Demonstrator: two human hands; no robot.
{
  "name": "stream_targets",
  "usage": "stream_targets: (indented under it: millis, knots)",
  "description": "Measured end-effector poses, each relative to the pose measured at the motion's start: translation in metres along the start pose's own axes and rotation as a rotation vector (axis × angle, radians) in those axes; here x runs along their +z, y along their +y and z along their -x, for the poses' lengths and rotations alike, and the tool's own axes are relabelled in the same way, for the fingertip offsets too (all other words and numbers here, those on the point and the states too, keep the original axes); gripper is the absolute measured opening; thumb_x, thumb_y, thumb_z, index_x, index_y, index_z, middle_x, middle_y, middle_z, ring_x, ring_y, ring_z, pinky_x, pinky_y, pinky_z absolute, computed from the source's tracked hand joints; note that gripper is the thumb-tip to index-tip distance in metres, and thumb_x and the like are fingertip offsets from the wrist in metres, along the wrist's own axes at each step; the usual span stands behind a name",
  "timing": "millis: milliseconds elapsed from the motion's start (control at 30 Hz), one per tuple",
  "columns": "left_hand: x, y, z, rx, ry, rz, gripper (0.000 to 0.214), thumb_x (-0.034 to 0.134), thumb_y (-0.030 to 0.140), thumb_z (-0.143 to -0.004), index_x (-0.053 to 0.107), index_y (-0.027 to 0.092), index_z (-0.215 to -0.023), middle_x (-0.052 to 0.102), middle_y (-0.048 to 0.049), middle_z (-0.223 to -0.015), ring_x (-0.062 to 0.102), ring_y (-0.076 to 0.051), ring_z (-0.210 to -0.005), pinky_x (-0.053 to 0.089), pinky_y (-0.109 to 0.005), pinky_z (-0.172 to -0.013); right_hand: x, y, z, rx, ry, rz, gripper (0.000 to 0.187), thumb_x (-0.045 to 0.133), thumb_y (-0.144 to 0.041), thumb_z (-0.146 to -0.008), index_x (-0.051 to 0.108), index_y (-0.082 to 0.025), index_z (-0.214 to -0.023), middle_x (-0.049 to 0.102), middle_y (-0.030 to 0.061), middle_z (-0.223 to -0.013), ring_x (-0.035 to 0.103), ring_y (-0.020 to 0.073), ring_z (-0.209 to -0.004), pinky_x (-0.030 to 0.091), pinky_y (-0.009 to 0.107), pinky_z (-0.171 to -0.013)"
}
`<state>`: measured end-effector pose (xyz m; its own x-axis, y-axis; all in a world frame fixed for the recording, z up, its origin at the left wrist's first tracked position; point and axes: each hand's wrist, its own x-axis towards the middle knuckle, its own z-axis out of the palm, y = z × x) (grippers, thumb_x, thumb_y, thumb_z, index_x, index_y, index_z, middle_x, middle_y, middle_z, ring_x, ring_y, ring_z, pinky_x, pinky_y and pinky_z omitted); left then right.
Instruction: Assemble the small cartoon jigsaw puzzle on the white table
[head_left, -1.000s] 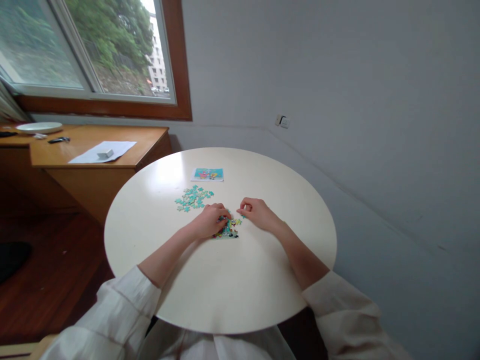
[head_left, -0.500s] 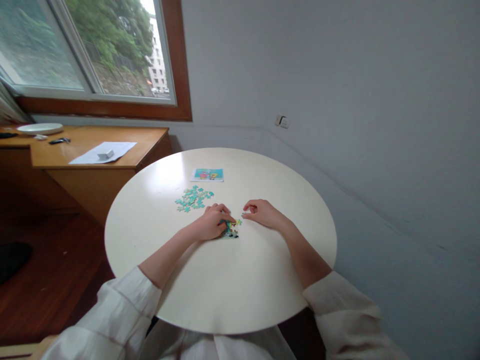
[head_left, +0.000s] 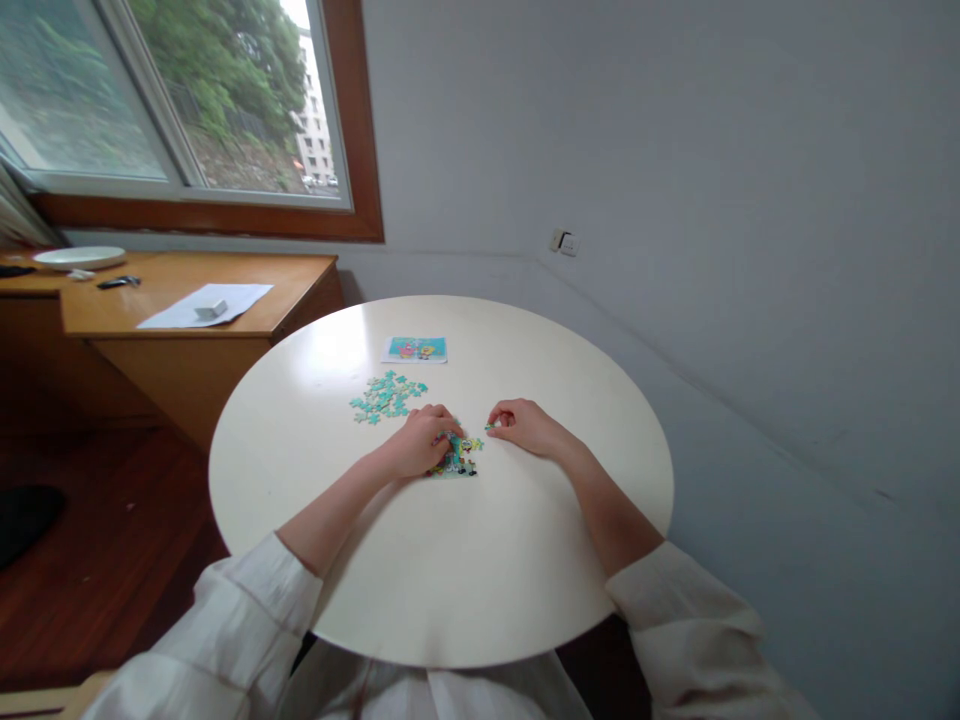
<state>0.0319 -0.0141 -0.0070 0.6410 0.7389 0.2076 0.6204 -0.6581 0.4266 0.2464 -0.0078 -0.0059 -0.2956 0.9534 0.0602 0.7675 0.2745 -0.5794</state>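
Observation:
A partly joined jigsaw puzzle lies on the round white table, its colours yellow, teal and dark. My left hand covers its left part, fingers bent and thumb down on it, holding it against the tabletop. Just right of the puzzle and apart from it, my right hand pinches a small puzzle piece between thumb and fingertips. Beyond my left hand lies a loose heap of teal puzzle pieces. Farther back is a picture card with pink and yellow cartoon figures on blue.
The round table stands in front of me, near a grey-white wall. At the left is a wooden desk bearing a paper sheet with a small white block, and a white plate. A window is above it.
My left index finger has drawn back from the puzzle's upper right, baring more yellow pieces. The piece in my right hand has turned a little and now shows green.

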Motion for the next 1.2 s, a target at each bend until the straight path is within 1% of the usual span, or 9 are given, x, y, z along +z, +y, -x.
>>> stream_targets:
  millis: [133,267,333,467,600,833,933,1067,1200]
  knots:
    - [0.0,0.0,0.0,-0.009,0.012,0.013,0.037,0.041,0.005,-0.066,0.066,0.02,-0.09,0.057,-0.0055,-0.096,0.049,-0.02,-0.096,0.037,-0.035,-0.089,-0.002,0.004,0.0,-0.01,0.07,-0.015,0.02,0.053,-0.031,-0.072,0.064,-0.015,-0.074,0.055,-0.0004,-0.061,0.044,0.0089,-0.055,0.031,0.021,-0.052]
    - [-0.001,0.0,0.0,-0.028,0.013,0.023,0.036,0.041,0.005,-0.067,0.065,0.019,-0.089,0.057,-0.0059,-0.095,0.05,-0.02,-0.095,0.038,-0.035,-0.089,-0.011,0.011,-0.001,0.055,0.163,0.027,0.02,0.049,-0.027,-0.075,0.064,-0.014,-0.074,0.059,0.0024,-0.065,0.047,0.01,-0.057,0.034,0.021,-0.055]
    - [-0.001,-0.001,0.0,-0.033,0.019,0.028,0.035,0.041,0.006,-0.068,0.065,0.019,-0.088,0.057,-0.0058,-0.095,0.05,-0.02,-0.094,0.038,-0.035,-0.088,-0.016,0.015,-0.001,0.105,0.18,0.072,0.019,0.049,-0.024,-0.075,0.064,-0.014,-0.074,0.062,0.004,-0.067,0.049,0.0106,-0.059,0.035,0.021,-0.056]
    - [0.0,-0.002,0.0,-0.038,0.037,0.029,0.033,0.041,0.006,-0.069,0.065,0.019,-0.086,0.057,-0.0053,-0.095,0.051,-0.019,-0.093,0.038,-0.035,-0.088,-0.024,0.021,0.001,0.207,0.149,0.144,0.016,0.05,-0.019,-0.073,0.066,-0.014,-0.076,0.064,0.0056,-0.073,0.053,0.0117,-0.064,0.037,0.021,-0.059]
    - [0.0,-0.003,-0.001,-0.043,0.051,0.033,0.032,0.041,0.007,-0.069,0.065,0.019,-0.085,0.057,-0.0051,-0.093,0.052,-0.019,-0.092,0.039,-0.034,-0.087,-0.026,0.025,0.003,0.234,0.11,0.133,0.016,0.052,-0.018,-0.071,0.066,-0.014,-0.079,0.063,0.0042,-0.071,0.053,0.0107,-0.061,0.036,0.02,-0.055]
    - [0.001,-0.005,-0.001,-0.061,0.068,0.037,0.032,0.04,0.008,-0.069,0.066,0.02,-0.084,0.057,-0.0049,-0.093,0.053,-0.019,-0.089,0.039,-0.034,-0.087,-0.025,0.034,0.002,0.122,0.036,0.089,0.019,0.057,-0.026,-0.068,0.065,-0.014,-0.08,0.058,0.001,-0.063,0.049,0.0094,-0.056,0.035,0.021,-0.053]
    - [0.001,-0.006,-0.001,-0.069,0.067,0.035,0.031,0.04,0.008,-0.069,0.066,0.019,-0.083,0.057,-0.0052,-0.093,0.053,-0.019,-0.089,0.04,-0.034,-0.086,-0.023,0.035,0.001,0.089,0.012,0.08,0.019,0.059,-0.026,-0.067,0.066,-0.015,-0.08,0.056,-0.0001,-0.061,0.047,0.0091,-0.055,0.035,0.021,-0.053]
    - [0.001,-0.005,-0.001,-0.074,0.059,0.04,0.03,0.041,0.008,-0.069,0.066,0.018,-0.083,0.057,-0.0059,-0.094,0.054,-0.018,-0.087,0.041,-0.033,-0.084,-0.021,0.034,0.0,0.095,0.016,0.08,0.014,0.058,-0.024,-0.067,0.066,-0.016,-0.075,0.056,0.0004,-0.06,0.048,0.0095,-0.055,0.034,0.021,-0.052]
    - [0.0,-0.005,0.0,-0.081,0.068,0.052,0.031,0.04,0.008,-0.069,0.066,0.018,-0.083,0.057,-0.0062,-0.093,0.054,-0.018,-0.086,0.042,-0.033,-0.083,-0.026,0.036,0.002,0.147,0.102,0.066,0.015,0.054,-0.024,-0.07,0.065,-0.015,-0.073,0.06,0.0027,-0.063,0.049,0.0105,-0.056,0.035,0.021,-0.053]
